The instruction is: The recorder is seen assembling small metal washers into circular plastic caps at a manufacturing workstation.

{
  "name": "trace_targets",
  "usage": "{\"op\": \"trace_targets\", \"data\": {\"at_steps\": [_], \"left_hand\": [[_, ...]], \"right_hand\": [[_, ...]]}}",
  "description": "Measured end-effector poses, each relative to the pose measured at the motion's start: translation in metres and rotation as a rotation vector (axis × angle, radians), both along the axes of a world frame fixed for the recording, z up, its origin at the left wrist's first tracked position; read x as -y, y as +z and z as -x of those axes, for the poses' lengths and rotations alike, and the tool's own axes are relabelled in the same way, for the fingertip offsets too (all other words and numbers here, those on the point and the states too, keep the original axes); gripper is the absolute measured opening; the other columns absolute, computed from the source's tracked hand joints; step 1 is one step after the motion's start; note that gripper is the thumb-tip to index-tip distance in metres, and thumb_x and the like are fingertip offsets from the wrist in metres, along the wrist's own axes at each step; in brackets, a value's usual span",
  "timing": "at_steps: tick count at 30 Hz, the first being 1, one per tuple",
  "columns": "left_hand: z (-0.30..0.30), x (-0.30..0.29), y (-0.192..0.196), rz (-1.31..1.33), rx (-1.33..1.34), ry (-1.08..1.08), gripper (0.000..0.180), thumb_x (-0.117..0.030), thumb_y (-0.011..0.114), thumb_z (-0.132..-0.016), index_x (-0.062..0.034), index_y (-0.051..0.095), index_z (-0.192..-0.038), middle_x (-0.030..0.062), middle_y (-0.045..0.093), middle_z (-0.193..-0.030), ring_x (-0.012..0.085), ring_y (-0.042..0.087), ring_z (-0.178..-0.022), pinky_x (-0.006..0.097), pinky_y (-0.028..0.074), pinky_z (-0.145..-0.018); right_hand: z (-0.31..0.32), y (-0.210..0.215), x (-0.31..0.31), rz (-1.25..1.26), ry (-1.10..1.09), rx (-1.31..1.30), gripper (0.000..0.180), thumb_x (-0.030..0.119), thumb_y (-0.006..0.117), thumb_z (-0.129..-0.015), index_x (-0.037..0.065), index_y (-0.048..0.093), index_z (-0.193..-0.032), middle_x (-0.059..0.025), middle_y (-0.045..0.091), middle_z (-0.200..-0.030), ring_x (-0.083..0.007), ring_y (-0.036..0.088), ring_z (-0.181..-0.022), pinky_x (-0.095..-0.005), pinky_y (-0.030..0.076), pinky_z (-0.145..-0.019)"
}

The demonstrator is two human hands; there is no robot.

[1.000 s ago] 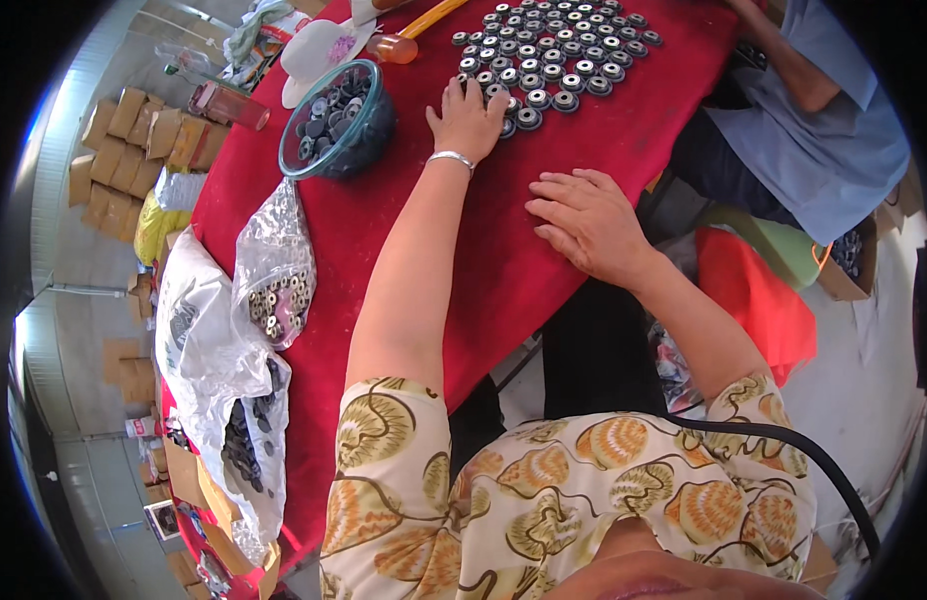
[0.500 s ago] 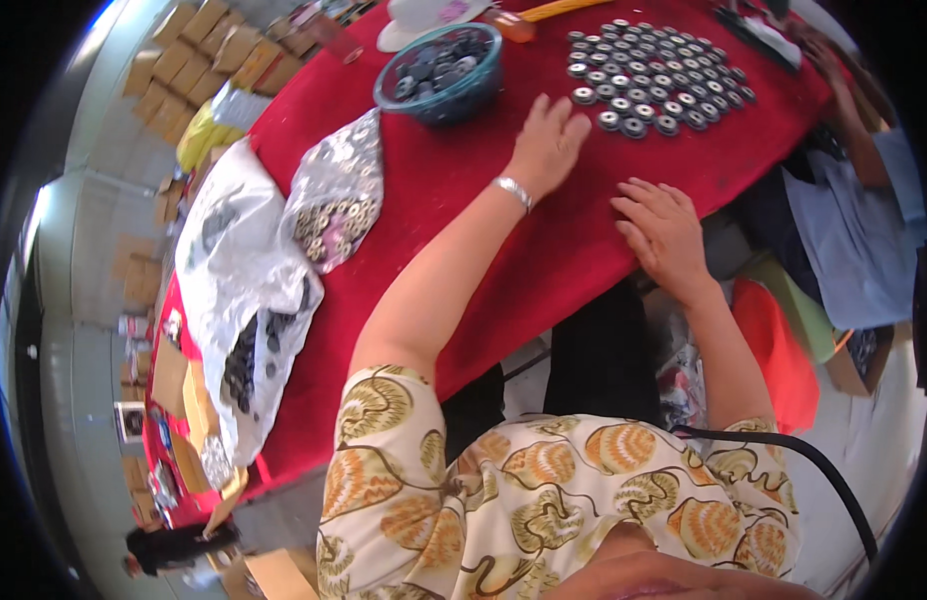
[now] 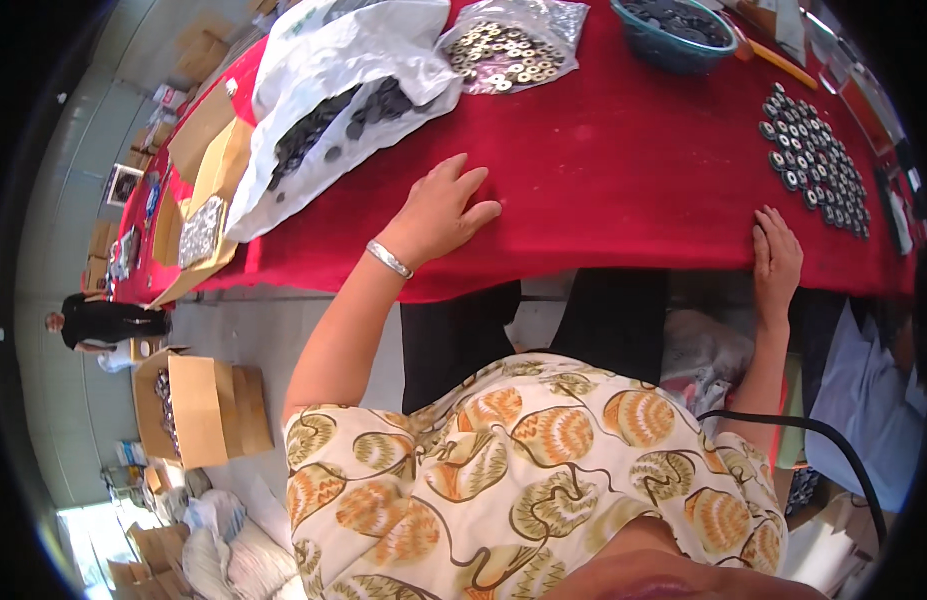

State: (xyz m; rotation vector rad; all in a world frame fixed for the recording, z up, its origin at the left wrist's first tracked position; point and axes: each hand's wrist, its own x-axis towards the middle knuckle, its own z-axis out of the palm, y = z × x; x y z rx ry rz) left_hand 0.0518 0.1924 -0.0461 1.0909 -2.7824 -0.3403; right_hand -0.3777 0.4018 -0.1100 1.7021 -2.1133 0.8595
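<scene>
My left hand hovers over the red cloth near the table's front edge. Its fingers are spread and nothing is in them. Closest to it is a large white plastic bag lying with its mouth open, small black discs spilling inside it. My right hand rests at the table edge with fingers stretched out, holding nothing. Just beyond it stand rows of small black round pieces with metal centres. A clear bag of metal rings lies behind the white bag.
A teal bowl of dark pieces stands at the far right, beside an orange-handled tool. A cardboard box with a silvery packet sits at the left table end. More cartons are on the floor. A person appears far left.
The view has turned toward the left. My left hand has moved away from the rows and the bowl toward the white bag. My right hand stays near the table edge, still empty.
</scene>
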Motion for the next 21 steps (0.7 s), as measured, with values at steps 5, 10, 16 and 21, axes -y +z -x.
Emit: {"op": "trace_targets", "data": {"at_steps": [5, 10, 16, 21], "left_hand": [[-0.036, -0.02, -0.042, 0.336, -0.064, 0.074, 0.054, -0.043, 0.053, -0.091, -0.0092, 0.05, -0.134, 0.0169, 0.044, -0.143, 0.0353, 0.039, -0.133, 0.054, 0.029, -0.108], [-0.031, -0.021, -0.055, 0.488, -0.08, 0.142, 0.05, -0.041, 0.048, -0.093, -0.011, 0.052, -0.133, 0.0168, 0.047, -0.14, 0.034, 0.042, -0.131, 0.052, 0.031, -0.107], [-0.017, -0.013, -0.068, 0.554, -0.14, 0.157, 0.051, -0.043, 0.047, -0.093, -0.0112, 0.055, -0.131, 0.0161, 0.05, -0.138, 0.0338, 0.044, -0.129, 0.052, 0.032, -0.106], [-0.011, -0.012, -0.075, 0.491, -0.176, 0.165, 0.054, -0.046, 0.046, -0.093, -0.011, 0.055, -0.132, 0.0179, 0.047, -0.14, 0.035, 0.04, -0.133, 0.055, 0.028, -0.109]], "right_hand": [[0.016, -0.004, 0.001, 0.046, 0.004, -0.06, 0.026, 0.022, 0.054, -0.096, 0.007, 0.066, -0.114, -0.0101, 0.064, -0.122, -0.0266, 0.057, -0.117, -0.038, 0.041, -0.099], [0.024, -0.009, 0.008, 0.041, 0.017, -0.055, 0.026, 0.019, 0.054, -0.095, 0.005, 0.064, -0.115, -0.0134, 0.063, -0.122, -0.0295, 0.058, -0.116, -0.0379, 0.043, -0.097], [0.042, -0.013, 0.016, 0.008, 0.004, 0.033, 0.027, 0.018, 0.055, -0.095, 0.004, 0.063, -0.117, -0.0145, 0.062, -0.123, -0.0289, 0.057, -0.117, -0.0369, 0.043, -0.099], [0.049, -0.016, 0.019, -0.018, -0.031, 0.088, 0.027, 0.018, 0.055, -0.095, 0.004, 0.063, -0.116, -0.0145, 0.062, -0.123, -0.0282, 0.058, -0.117, -0.0353, 0.043, -0.099]]}}
